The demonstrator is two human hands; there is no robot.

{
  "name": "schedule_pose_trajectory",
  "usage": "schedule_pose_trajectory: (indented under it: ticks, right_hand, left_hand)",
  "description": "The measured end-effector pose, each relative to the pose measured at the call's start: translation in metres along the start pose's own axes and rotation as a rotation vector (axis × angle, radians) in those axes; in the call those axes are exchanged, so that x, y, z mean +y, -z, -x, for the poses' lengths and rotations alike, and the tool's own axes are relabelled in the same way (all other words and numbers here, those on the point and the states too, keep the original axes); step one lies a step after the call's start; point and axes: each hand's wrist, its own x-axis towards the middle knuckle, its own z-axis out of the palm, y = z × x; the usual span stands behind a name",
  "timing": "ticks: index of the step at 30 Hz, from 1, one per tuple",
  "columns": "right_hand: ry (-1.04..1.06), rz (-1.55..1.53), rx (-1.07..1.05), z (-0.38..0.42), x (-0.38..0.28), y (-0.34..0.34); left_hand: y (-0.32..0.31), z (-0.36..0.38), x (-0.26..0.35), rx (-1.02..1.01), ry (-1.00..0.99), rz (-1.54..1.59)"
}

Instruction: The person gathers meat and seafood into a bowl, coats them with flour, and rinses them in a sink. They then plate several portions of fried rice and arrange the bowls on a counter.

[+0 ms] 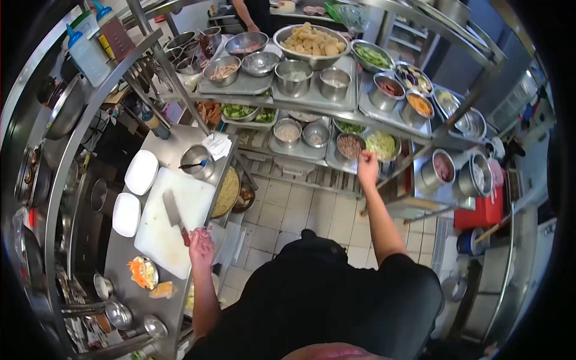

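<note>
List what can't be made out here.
All in the head view:
Right hand: too small to tell if it pinches anything.
Left hand: too blurred to tell what it holds, if anything.
Co-worker: head cut off by top edge.
Big bowl: heaped food hides its bottom.

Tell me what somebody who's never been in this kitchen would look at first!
Probably the wide silver metal bowl heaped with pale yellow chunks, up on the top shelf. Their eyes might then jump to the broad, shiny metal blade lying on the white plastic cutting board at the left, and to the bare right hand reaching to the pale green shreds on the shelf below.
</note>
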Motion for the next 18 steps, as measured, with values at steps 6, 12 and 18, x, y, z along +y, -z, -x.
schedule_pose_trajectory:
  ticks: [6, 12, 18]
  right_hand:
    - [0.015, -0.240, -0.647, -0.043, -0.029, -0.073]
    - [0.212, -0.065, -0.956, -0.057, -0.042, -0.134]
    - [0.038, 0.394, -1.050, -0.025, 0.055, -0.125]
  left_hand:
    - [-0.073, -0.057, -0.057, 0.002, -0.021, 0.046]
    - [-0.075, -0.077, -0.067, -0.098, -0.021, 0.168]
    - [-0.055, -0.041, -0.063, -0.047, -0.063, 0.130]
